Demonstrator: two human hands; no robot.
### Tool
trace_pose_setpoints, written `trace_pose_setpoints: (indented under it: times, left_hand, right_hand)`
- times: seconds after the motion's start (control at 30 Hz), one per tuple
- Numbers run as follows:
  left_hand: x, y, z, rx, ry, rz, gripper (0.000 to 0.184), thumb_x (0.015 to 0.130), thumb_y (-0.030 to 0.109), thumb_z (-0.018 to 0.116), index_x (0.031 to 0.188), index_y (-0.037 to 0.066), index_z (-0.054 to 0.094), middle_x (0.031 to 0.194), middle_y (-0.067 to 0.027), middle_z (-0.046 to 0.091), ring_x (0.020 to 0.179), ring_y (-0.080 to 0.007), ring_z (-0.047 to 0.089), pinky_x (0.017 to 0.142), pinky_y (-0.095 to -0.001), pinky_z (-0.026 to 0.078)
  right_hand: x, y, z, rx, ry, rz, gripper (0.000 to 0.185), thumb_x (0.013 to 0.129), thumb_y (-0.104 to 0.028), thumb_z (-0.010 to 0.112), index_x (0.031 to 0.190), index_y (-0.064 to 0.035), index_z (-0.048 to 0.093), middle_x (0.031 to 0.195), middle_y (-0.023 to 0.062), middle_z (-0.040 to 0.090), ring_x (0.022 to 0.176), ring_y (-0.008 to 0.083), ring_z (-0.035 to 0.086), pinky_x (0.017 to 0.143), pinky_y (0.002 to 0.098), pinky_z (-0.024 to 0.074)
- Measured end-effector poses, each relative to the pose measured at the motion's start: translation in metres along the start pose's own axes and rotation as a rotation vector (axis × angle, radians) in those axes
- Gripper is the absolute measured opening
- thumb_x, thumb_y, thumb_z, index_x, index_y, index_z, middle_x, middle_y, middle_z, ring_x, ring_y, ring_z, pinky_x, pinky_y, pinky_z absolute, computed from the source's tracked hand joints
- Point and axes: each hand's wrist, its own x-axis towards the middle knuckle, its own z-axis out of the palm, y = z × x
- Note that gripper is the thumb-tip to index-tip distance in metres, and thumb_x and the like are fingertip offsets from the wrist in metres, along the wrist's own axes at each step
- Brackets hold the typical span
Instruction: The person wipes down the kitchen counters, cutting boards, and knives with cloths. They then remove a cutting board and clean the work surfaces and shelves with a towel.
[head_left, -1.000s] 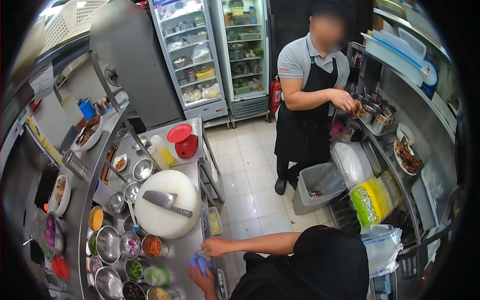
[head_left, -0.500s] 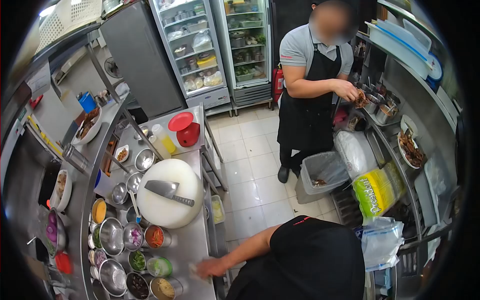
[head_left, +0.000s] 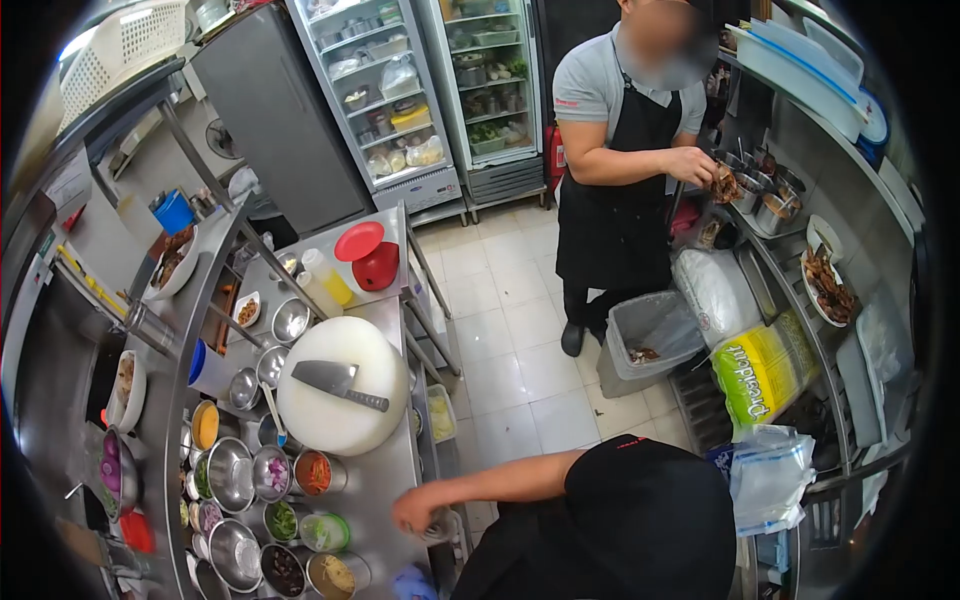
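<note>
My right hand point(head_left: 418, 508) is over the right edge of the steel counter point(head_left: 378, 478), its fingers curled down; what they hold, if anything, is hidden. Beside it is a greyish, see-through item point(head_left: 440, 527). My left hand is not visible. A blue-purple cloth point(head_left: 413, 583) lies at the bottom edge of the view. Further up the counter, a cleaver point(head_left: 325, 378) rests on a round white chopping board point(head_left: 350, 425). Left of my hand stand metal bowls and tubs, among them sliced carrot point(head_left: 313, 473), chopped purple onion point(head_left: 272, 474) and a green-rimmed tub point(head_left: 325, 532).
A co-worker point(head_left: 625, 190) in a black apron stands across the aisle, holding brown food over metal containers. Near them are a grey bin point(head_left: 650, 325) and a yellow-green pack point(head_left: 755, 375). A red scale point(head_left: 373, 262) stands beyond the board. Steel shelving point(head_left: 215, 240) lines the left.
Both hands were at the blue cloth; it is now lower in view and my left hand has gone out of sight. My right hand moved down, blurred, then back up to the counter edge.
</note>
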Motion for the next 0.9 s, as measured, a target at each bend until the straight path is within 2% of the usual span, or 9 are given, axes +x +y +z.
trace_pose_setpoints:
  times: [0.13, 0.2, 0.3, 0.4, 0.5, 0.67, 0.73, 0.83, 0.9]
  left_hand:
    - [0.011, 0.008, -0.022, 0.014, -0.012, -0.057, 0.054, 0.082, 0.031, 0.065, 0.122, -0.001, 0.049, 0.119, -0.0248, 0.052, 0.112, -0.0387, 0.048, 0.098, -0.0462, 0.035]
    - [0.016, 0.015, -0.031, 0.005, -0.026, -0.077, 0.054, 0.082, 0.031, 0.065, 0.122, -0.001, 0.049, 0.118, -0.0247, 0.052, 0.111, -0.0383, 0.048, 0.098, -0.0457, 0.035]
    - [0.024, 0.026, -0.038, -0.087, -0.081, -0.101, 0.055, 0.082, 0.032, 0.066, 0.122, -0.001, 0.049, 0.118, -0.0244, 0.053, 0.111, -0.0375, 0.049, 0.097, -0.0449, 0.036]
    - [0.051, 0.013, 0.013, -0.606, -0.258, -0.013, 0.050, 0.086, 0.022, 0.062, 0.125, -0.005, 0.047, 0.115, -0.0223, 0.055, 0.098, -0.0299, 0.058, 0.088, -0.0369, 0.046]
    - [0.067, 0.064, 0.027, -0.918, -0.582, 0.161, 0.046, 0.088, 0.016, 0.060, 0.128, -0.003, 0.045, 0.113, -0.0183, 0.058, 0.098, -0.0229, 0.058, 0.085, -0.0328, 0.046]
    - [0.080, 0.153, 0.035, -0.366, -1.342, 0.611, 0.056, 0.086, 0.022, 0.065, 0.133, 0.002, 0.043, 0.124, -0.0221, 0.055, 0.111, -0.0279, 0.056, 0.091, -0.0351, 0.044]
    - [0.095, 0.170, 0.071, -0.149, -1.419, 0.783, 0.060, 0.084, 0.027, 0.067, 0.134, 0.003, 0.043, 0.125, -0.0231, 0.054, 0.114, -0.0308, 0.055, 0.093, -0.0367, 0.044]
    - [0.096, 0.229, 0.069, 0.130, -1.367, 1.056, 0.068, 0.080, 0.037, 0.068, 0.132, 0.000, 0.043, 0.127, -0.0244, 0.051, 0.119, -0.0363, 0.049, 0.098, -0.0404, 0.040]
    - [0.095, 0.259, 0.084, -0.080, -1.262, 1.289, 0.066, 0.081, 0.035, 0.066, 0.131, 0.000, 0.044, 0.125, -0.0255, 0.051, 0.118, -0.0394, 0.049, 0.097, -0.0429, 0.040]
  right_hand:
    - [-0.017, -0.024, -0.031, 0.055, 0.185, 0.149, 0.047, 0.061, -0.010, 0.061, 0.108, -0.0084, 0.064, 0.105, 0.0163, 0.064, 0.100, 0.0297, 0.060, 0.088, 0.0421, 0.0462]
    - [-0.026, -0.021, -0.020, -0.410, 0.410, -0.028, 0.051, 0.064, -0.010, 0.060, 0.115, -0.0094, 0.060, 0.116, 0.0168, 0.058, 0.112, 0.0306, 0.052, 0.100, 0.0458, 0.0359]
    - [-0.034, 0.009, 0.023, -0.225, 0.537, -0.025, 0.052, 0.065, -0.012, 0.061, 0.117, -0.0114, 0.059, 0.119, 0.0171, 0.054, 0.117, 0.0323, 0.046, 0.106, 0.0491, 0.0272]
    - [-0.067, 0.053, 0.062, 0.005, 0.517, 0.007, 0.048, 0.067, -0.013, 0.060, 0.114, -0.0108, 0.060, 0.109, 0.0174, 0.059, 0.110, 0.0343, 0.051, 0.101, 0.0460, 0.0355]
    - [-0.138, 0.086, 0.097, 0.071, 0.398, 0.420, 0.040, 0.069, -0.013, 0.055, 0.109, -0.0048, 0.061, 0.103, 0.0184, 0.063, 0.100, 0.0349, 0.058, 0.086, 0.0436, 0.0463]
    - [-0.285, 0.133, 0.208, 0.294, 0.414, 1.248, 0.025, 0.067, -0.016, 0.058, 0.085, -0.0036, 0.071, 0.089, 0.0158, 0.068, 0.085, 0.0330, 0.066, 0.067, 0.0434, 0.0531]
    - [-0.325, 0.150, 0.272, 0.425, 0.521, 1.648, 0.027, 0.069, -0.015, 0.057, 0.090, -0.0020, 0.069, 0.092, 0.0157, 0.068, 0.089, 0.0327, 0.065, 0.070, 0.0436, 0.0527]
    - [-0.378, 0.135, 0.335, 0.661, 0.804, 1.694, 0.029, 0.071, -0.013, 0.054, 0.093, 0.0006, 0.067, 0.097, 0.0197, 0.066, 0.093, 0.0336, 0.063, 0.078, 0.0432, 0.0508]
    - [-0.393, 0.109, 0.369, 0.702, 0.948, 1.772, 0.030, 0.071, -0.014, 0.054, 0.093, 0.0014, 0.067, 0.098, 0.0224, 0.064, 0.094, 0.0353, 0.062, 0.081, 0.0435, 0.0498]
